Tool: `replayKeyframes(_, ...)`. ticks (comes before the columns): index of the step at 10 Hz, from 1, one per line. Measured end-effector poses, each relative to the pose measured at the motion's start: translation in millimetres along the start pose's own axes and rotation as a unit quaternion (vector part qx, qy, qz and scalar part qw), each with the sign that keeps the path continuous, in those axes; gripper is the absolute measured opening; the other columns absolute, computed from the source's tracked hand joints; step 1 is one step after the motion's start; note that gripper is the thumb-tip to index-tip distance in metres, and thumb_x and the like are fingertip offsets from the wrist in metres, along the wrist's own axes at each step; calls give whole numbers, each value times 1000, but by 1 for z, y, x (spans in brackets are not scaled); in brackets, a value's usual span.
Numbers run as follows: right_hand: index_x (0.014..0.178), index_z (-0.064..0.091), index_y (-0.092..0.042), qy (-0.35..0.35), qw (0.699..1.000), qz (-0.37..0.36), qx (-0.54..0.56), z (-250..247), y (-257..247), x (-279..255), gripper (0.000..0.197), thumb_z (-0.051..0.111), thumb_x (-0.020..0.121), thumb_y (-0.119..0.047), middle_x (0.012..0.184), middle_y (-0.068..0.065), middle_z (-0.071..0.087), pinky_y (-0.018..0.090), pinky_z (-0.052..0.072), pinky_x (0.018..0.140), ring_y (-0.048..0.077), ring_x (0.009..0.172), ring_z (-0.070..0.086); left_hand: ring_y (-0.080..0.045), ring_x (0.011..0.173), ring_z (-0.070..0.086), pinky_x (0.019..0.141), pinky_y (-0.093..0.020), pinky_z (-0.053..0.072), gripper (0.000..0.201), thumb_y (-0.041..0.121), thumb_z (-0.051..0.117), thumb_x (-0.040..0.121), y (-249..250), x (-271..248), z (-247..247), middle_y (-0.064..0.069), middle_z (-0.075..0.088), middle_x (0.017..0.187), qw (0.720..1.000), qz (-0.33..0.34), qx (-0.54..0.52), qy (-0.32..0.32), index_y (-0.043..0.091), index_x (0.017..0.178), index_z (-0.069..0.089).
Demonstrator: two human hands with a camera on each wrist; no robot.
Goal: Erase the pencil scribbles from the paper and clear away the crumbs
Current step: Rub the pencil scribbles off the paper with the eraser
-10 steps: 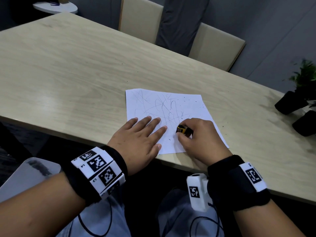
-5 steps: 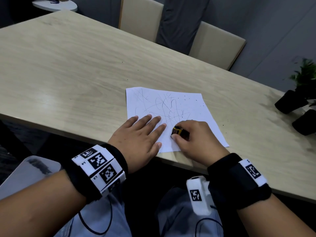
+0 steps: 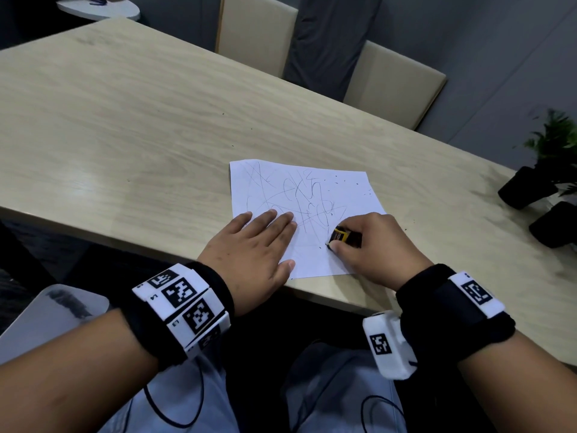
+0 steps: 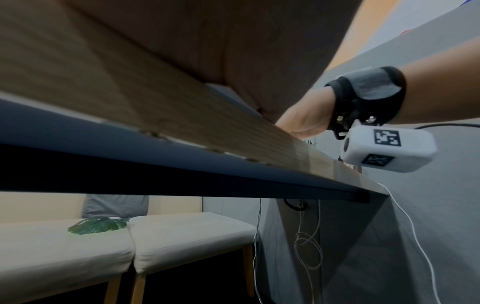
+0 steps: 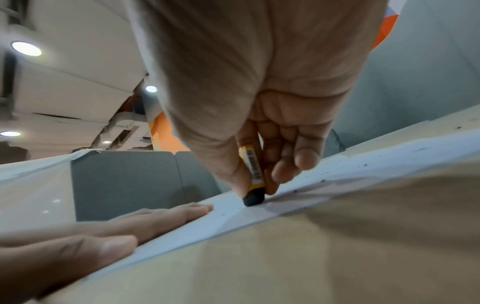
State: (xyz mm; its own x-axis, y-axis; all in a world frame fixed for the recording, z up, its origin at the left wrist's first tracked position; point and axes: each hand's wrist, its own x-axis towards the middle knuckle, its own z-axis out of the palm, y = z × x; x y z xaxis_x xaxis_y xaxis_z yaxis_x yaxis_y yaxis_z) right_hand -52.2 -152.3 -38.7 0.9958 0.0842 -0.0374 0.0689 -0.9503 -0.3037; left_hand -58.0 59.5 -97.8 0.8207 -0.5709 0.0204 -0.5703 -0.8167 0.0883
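A white sheet of paper [image 3: 299, 195] covered in grey pencil scribbles lies near the table's front edge. Small dark crumbs [image 3: 356, 183] dot its far right part and the nearby tabletop. My left hand [image 3: 253, 245] lies flat on the sheet's near left part, fingers straight, pressing it down. My right hand [image 3: 368, 242] pinches a dark eraser in a yellow sleeve [image 3: 339, 235], its dark tip [image 5: 254, 199] touching the paper in the right wrist view. The left hand's straight fingers [image 5: 166, 216] show there too. In the left wrist view the left hand itself is out of sight.
The wooden table [image 3: 125, 126] stretches far to the left and back. Two dark pots with a green plant [image 3: 543, 182] stand at the right edge. Beige chairs [image 3: 390, 82] sit behind the table. Cables [image 4: 309, 246] hang under the table.
My right hand slid the eraser left and then back right across the lower part of the sheet. The left hand stayed flat on the paper.
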Motion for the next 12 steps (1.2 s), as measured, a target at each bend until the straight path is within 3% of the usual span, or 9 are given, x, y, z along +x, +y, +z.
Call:
replayKeyframes(1,82,72,-13,-4,1000,-3,4,-8,1,1,11,65,83,-22,76,-1,69,21,45,62,11,72,60,-13,150,-11,120,-36,-5,89,51,-23,73,0,0,0,7,-13,163,1000,1,2,-1,21,156,-9)
replayKeyframes(2,82,72,-17,-39,999,-36,14,-6,-6,-5,8,66,83,-21,73,-7,67,12,40,57,4,67,57,-13,150,-11,120,-36,-5,90,51,-24,72,-1,1,0,7,-14,163,1000,2,2,-3,21,156,-10)
replayKeyframes(4,84,72,-12,-14,1000,-2,-15,-13,6,3,11,65,83,-19,79,-1,70,27,48,69,15,79,62,-13,150,-12,120,-36,-5,90,52,-24,72,0,1,0,7,-14,163,1000,3,2,-4,22,156,-10)
replayKeyframes(6,83,73,-18,-55,997,-55,-1,-10,-7,-1,7,66,80,-19,76,-6,69,21,46,63,8,73,60,-13,150,-10,120,-36,-4,91,52,-23,72,0,1,0,6,-12,163,1000,1,-2,-3,21,156,-7)
replayKeyframes(8,82,72,-10,-17,1000,-11,-24,-18,7,11,10,64,80,-17,76,2,69,32,51,67,18,75,61,-13,150,-10,120,-36,-4,90,52,-23,73,0,1,0,7,-12,163,1000,1,3,-1,22,156,-8)
replayKeyframes(9,79,72,-18,-65,996,-58,-9,-15,-5,5,6,66,80,-20,70,-5,66,16,42,56,7,64,55,-13,150,-9,119,-36,-4,90,52,-23,72,0,1,-1,7,-12,164,1000,0,2,-3,21,156,-8)
replayKeyframes(10,80,71,-17,-77,994,-73,-23,-11,-8,4,7,67,82,-22,70,-5,66,15,37,54,6,63,53,-13,150,-9,119,-36,-4,91,52,-23,72,1,2,-1,6,-12,164,1000,0,4,-4,21,156,-8)
replayKeyframes(11,84,71,-10,-39,998,-41,-36,-15,1,15,11,64,83,-18,75,1,67,26,44,63,15,70,56,-13,150,-10,119,-36,-5,91,52,-24,72,1,1,-1,7,-13,163,1000,-2,5,-8,21,156,-9)
replayKeyframes(12,83,71,-12,-49,997,-45,-27,-20,0,17,9,65,83,-17,74,0,67,27,46,63,14,68,57,-14,150,-10,119,-36,-5,91,52,-24,72,1,2,-2,6,-13,163,1000,-3,6,-10,21,156,-9)
